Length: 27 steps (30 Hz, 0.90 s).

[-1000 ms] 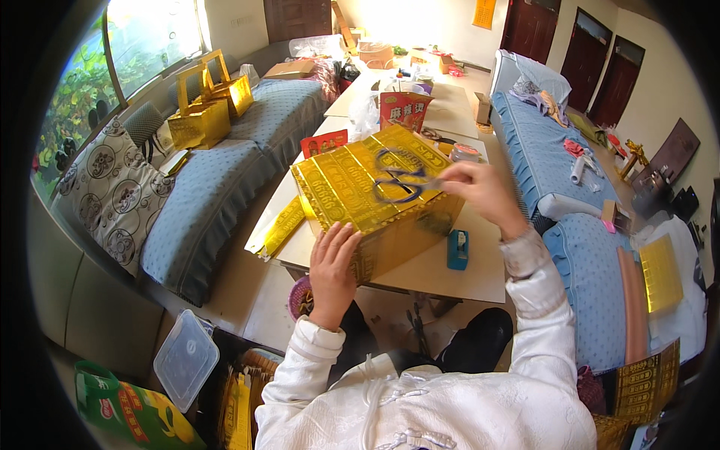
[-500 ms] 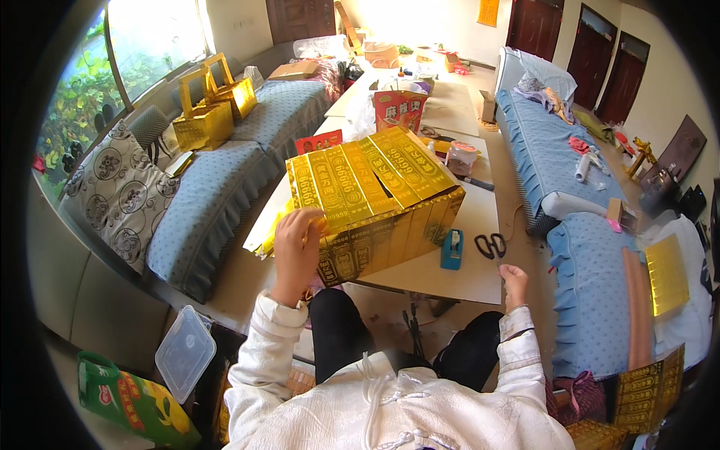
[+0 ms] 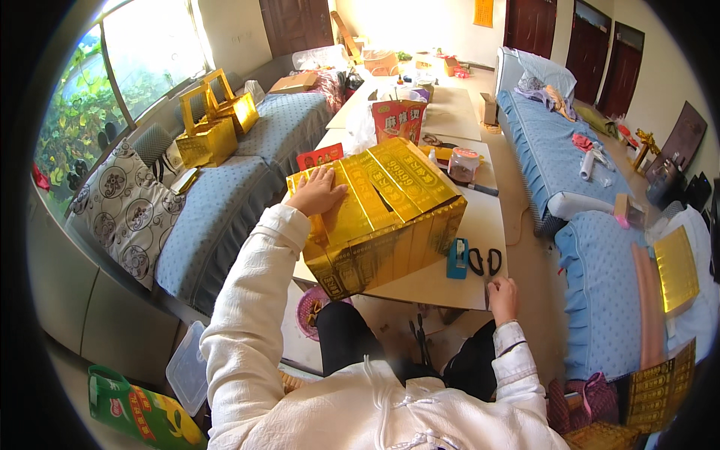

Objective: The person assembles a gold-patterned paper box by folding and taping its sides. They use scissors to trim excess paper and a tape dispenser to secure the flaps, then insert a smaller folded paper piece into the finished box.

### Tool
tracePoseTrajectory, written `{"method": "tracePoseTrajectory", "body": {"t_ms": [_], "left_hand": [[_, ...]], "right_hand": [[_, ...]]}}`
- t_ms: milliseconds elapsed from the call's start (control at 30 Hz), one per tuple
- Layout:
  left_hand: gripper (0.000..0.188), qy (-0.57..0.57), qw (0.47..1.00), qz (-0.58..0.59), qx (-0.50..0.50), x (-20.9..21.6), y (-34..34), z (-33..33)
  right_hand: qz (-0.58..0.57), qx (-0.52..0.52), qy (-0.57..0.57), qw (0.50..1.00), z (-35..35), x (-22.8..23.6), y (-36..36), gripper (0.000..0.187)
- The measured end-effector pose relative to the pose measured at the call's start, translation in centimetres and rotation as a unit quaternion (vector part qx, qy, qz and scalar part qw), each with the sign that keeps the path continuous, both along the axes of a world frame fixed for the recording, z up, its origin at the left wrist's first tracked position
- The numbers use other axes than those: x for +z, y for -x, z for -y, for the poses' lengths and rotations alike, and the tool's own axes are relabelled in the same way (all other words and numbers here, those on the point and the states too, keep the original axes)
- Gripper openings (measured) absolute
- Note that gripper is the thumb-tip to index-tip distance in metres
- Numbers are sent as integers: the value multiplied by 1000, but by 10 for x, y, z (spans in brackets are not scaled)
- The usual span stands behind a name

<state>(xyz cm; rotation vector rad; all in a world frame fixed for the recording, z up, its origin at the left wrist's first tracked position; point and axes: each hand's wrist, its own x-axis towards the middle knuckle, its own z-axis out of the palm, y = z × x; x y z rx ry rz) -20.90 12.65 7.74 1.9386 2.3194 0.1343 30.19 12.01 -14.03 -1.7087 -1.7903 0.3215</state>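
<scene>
A large box (image 3: 382, 247) covered in shiny gold paper stands at the near part of the table, with a dark slit between the strips on its top. My left hand (image 3: 319, 193) lies flat on the top's left part, fingers stretched out. At the table's near right edge my right hand (image 3: 504, 298) is closed in a pinch at the blade end of a pair of scissors (image 3: 484, 262). The black handles point away from me; the blades are mostly hidden by the fingers. A blue tape dispenser (image 3: 457, 259) stands between the box and the scissors.
Behind the box are a red packet (image 3: 397, 120), a lidded jar (image 3: 463, 164) and a dark-handled knife (image 3: 482, 187). Gold baskets (image 3: 206, 144) sit on the blue-covered sofa at left. Below the table is a pink basket (image 3: 306, 311); a green bag (image 3: 142, 409) is at lower left.
My left hand has moved from the box's near left corner up onto its top and flattened. My right hand and the scissors have shifted slightly toward the tape dispenser.
</scene>
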Motion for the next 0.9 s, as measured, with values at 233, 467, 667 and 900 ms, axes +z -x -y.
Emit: {"method": "tracePoseTrajectory", "body": {"t_ms": [233,467,667,900], "left_hand": [[85,-31,999,11,6,-9,-10,-24],[79,-96,995,27,-19,-15,2,-30],[79,-13,999,35,-32,16,-2,-32],[80,-11,999,40,-25,14,-5,-39]], "right_hand": [[-161,152,-135,966,-42,100,37,26],[-56,311,-239,918,-83,202,119,56],[-137,387,59,910,-115,216,139,69],[-196,232,130,944,-136,190,150,62]]}}
